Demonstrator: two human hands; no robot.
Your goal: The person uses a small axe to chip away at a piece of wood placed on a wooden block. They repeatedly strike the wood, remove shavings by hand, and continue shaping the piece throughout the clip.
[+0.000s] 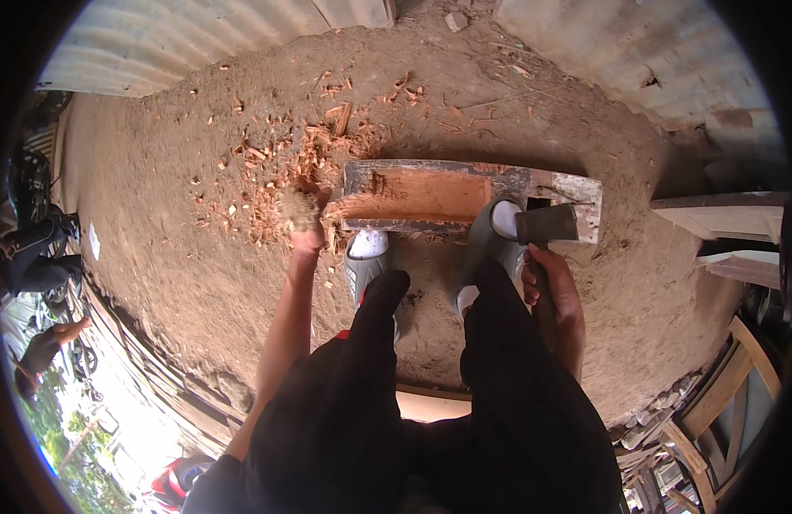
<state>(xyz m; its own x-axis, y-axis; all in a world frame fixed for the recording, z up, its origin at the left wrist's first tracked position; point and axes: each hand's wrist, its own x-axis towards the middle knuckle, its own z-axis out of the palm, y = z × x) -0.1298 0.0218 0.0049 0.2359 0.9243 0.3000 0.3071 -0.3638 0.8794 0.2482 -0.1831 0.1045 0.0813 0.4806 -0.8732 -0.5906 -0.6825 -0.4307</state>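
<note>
My left hand is closed around what looks like a chisel with a pale, frayed wooden butt. Its far end points at the left end of a hollowed wooden block, reddish inside and dark, weathered along its rims. My right hand grips the handle of a hatchet, whose broad dark head is raised over the block's right part. Both my feet, in grey shoes and white socks, are set against the near side of the block.
Reddish wood chips litter the dirt floor around the block's left end. Corrugated metal sheets stand at the back. Wooden boards lie at right, with scrap wood lower right. Another person's legs show at far left.
</note>
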